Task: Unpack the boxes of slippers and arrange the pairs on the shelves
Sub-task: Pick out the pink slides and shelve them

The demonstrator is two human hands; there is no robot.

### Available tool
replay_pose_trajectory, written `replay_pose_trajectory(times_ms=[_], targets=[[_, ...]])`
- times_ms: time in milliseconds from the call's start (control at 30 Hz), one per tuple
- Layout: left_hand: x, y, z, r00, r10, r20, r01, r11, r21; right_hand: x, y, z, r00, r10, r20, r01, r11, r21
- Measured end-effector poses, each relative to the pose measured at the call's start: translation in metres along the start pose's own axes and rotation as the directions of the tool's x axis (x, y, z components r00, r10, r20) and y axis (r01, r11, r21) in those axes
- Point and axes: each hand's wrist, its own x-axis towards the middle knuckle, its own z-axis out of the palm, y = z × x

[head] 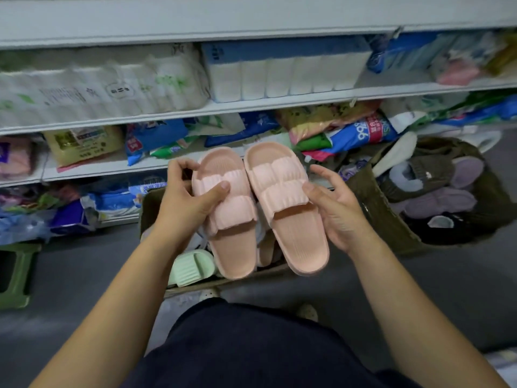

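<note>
Two pink slippers are held side by side above an open cardboard box [375,208] on the floor. My left hand [187,197] grips the left pink slipper [229,219], thumb across its ribbed strap and fingers curled behind its edge. My right hand [335,208] holds the right pink slipper [282,208] at its outer side, thumb on the strap. Both slippers point toes away from me, soles down. A mint green slipper [191,266] lies in the box below them.
White shelves [251,106] ahead carry tissue packs and bagged goods. A second box [453,189] at the right holds dark and purple fuzzy slippers. A green stool [16,275] stands at the left on the grey floor.
</note>
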Motion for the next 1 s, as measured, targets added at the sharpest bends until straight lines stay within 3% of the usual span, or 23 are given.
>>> replay_pose_trajectory(times_ms=[100, 267, 567, 767, 900, 1000], targets=[[-0.011, 0.018, 0.042, 0.996, -0.035, 0.079, 0.038, 0.999, -0.033, 0.0, -0.036, -0.05, 0.997, -0.044, 0.064, 0.047, 0.998, -0.04], [-0.025, 0.05, 0.105, 0.973, 0.053, 0.223, -0.091, 0.982, 0.165, -0.001, -0.085, -0.122, 0.977, -0.067, 0.203, 0.102, 0.981, -0.163], [-0.055, 0.076, 0.135, 1.0, 0.028, 0.009, -0.029, 0.892, 0.451, 0.008, -0.111, -0.139, 0.905, -0.003, 0.426, 0.138, 0.948, -0.288], [-0.057, 0.079, 0.104, 0.994, 0.026, 0.108, -0.081, 0.835, 0.544, 0.019, -0.106, -0.107, 0.843, 0.075, 0.532, 0.167, 0.905, -0.392], [-0.049, 0.069, 0.075, 0.995, 0.064, 0.082, -0.095, 0.877, 0.471, 0.028, -0.102, -0.072, 0.858, 0.057, 0.51, 0.21, 0.868, -0.451], [-0.031, 0.057, 0.05, 0.987, 0.132, -0.093, -0.081, 0.903, 0.422, 0.035, -0.091, -0.043, 0.917, -0.249, 0.311, 0.388, 0.735, -0.556]])
